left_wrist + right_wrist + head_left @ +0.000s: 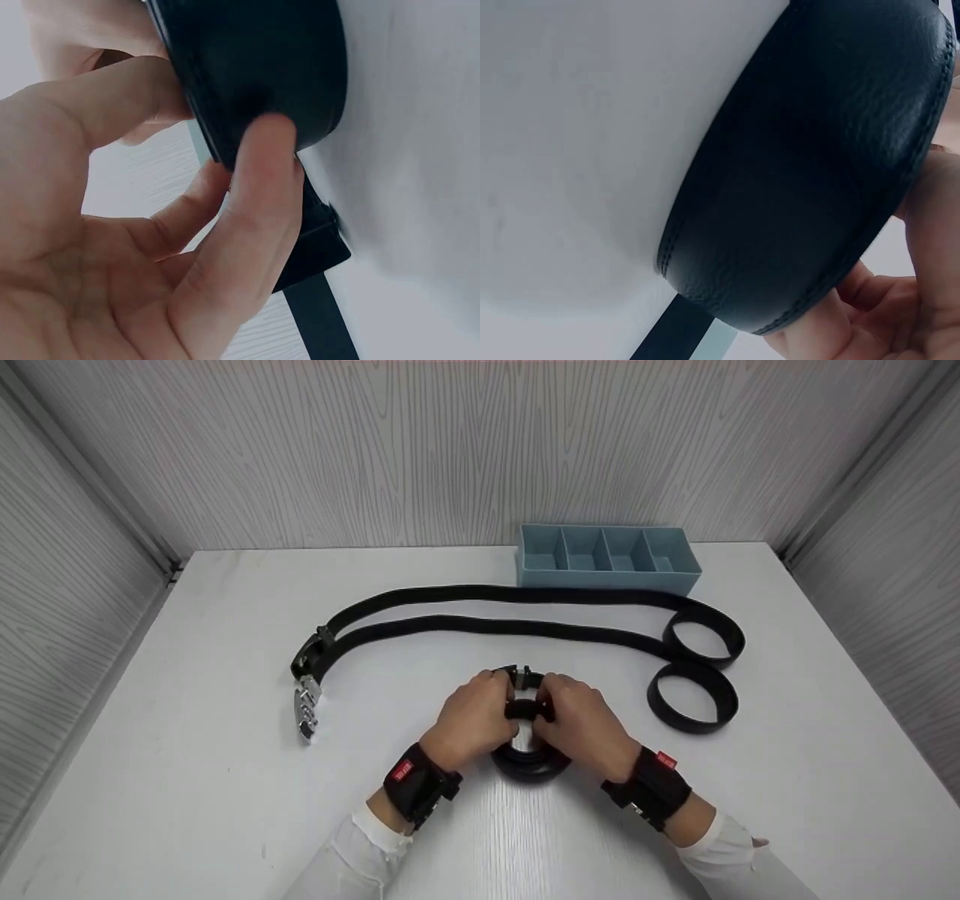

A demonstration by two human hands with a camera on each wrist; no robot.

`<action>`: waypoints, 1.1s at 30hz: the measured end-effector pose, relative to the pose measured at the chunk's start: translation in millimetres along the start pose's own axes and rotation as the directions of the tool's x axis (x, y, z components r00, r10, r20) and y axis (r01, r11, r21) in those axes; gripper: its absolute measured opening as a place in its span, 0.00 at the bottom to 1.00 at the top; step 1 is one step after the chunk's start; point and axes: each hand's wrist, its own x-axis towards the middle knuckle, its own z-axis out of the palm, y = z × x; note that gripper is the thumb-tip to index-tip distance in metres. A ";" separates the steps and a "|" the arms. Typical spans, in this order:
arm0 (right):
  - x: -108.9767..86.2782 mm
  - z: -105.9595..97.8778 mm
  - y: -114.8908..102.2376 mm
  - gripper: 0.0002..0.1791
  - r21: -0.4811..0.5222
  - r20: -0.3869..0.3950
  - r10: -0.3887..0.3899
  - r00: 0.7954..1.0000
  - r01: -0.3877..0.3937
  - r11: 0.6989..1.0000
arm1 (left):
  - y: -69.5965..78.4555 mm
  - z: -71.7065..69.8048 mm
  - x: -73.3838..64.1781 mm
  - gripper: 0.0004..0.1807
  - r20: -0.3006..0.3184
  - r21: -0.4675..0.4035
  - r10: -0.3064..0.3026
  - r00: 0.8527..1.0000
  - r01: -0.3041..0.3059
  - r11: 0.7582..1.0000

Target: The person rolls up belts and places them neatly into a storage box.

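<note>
A coiled black leather belt stands on the table in front of me, with stitched edges showing in the right wrist view. My left hand grips its left side, fingers bent against the outer face of the coil. From the right, my right hand pinches the same coil with thumb and fingers. A small metal piece shows at the far side of the coil between the hands. Parts of the belt's sides are hidden behind my fingers.
Two long black belts lie behind the hands, curled into loops at the right. Their silver buckles are at the left. A blue-grey box with several compartments stands by the back wall.
</note>
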 end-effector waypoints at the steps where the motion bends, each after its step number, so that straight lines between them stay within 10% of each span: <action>1: 0.0 -0.2 -0.2 0.10 0.001 0.004 0.003 1.000 -0.003 1.000 | 0.1 0.0 0.0 0.16 -0.002 0.005 0.004 1.000 -0.004 1.000; 14: -0.4 -3.2 -4.1 0.08 0.012 0.024 -0.011 1.000 0.011 1.000 | 1.9 1.5 -1.1 0.10 -0.098 0.042 0.107 0.989 -0.104 0.994; 33: -1.6 -0.6 -3.9 0.17 -0.032 0.032 0.027 0.999 -0.026 0.999 | 1.0 -0.7 -0.1 0.14 0.003 0.014 0.024 1.000 -0.024 1.000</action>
